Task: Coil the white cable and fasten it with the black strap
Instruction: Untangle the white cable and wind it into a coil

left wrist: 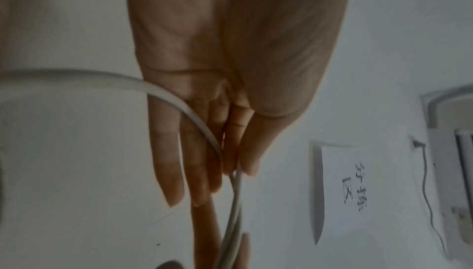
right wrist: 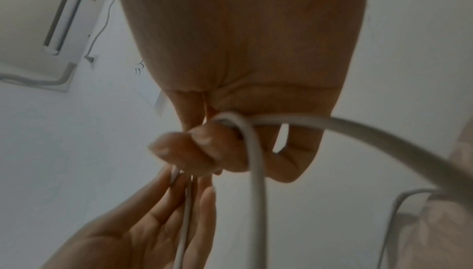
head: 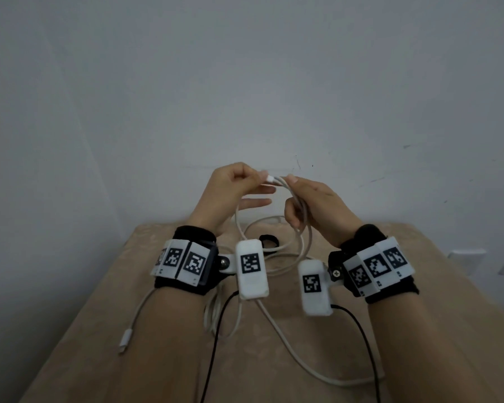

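Both hands are raised above the beige table (head: 361,330). My left hand (head: 256,178) pinches the white cable (head: 298,237) near its plug end (head: 270,178) between thumb and forefinger, the other fingers stretched out. My right hand (head: 296,200) grips a small bundle of cable loops (head: 301,206) in its curled fingers. The rest of the cable trails down over the table to a second plug (head: 125,340) at the front left. The black strap (head: 269,241) lies curled on the table below the hands. In the right wrist view the fingers (right wrist: 204,148) curl round the cable (right wrist: 256,162).
White wrist camera boxes (head: 250,269) with black leads (head: 213,344) hang under both wrists over the table. A plain wall (head: 245,82) stands close behind. A paper sign (left wrist: 343,188) and an air conditioner (right wrist: 51,20) are on the wall. The table drops off at left and right.
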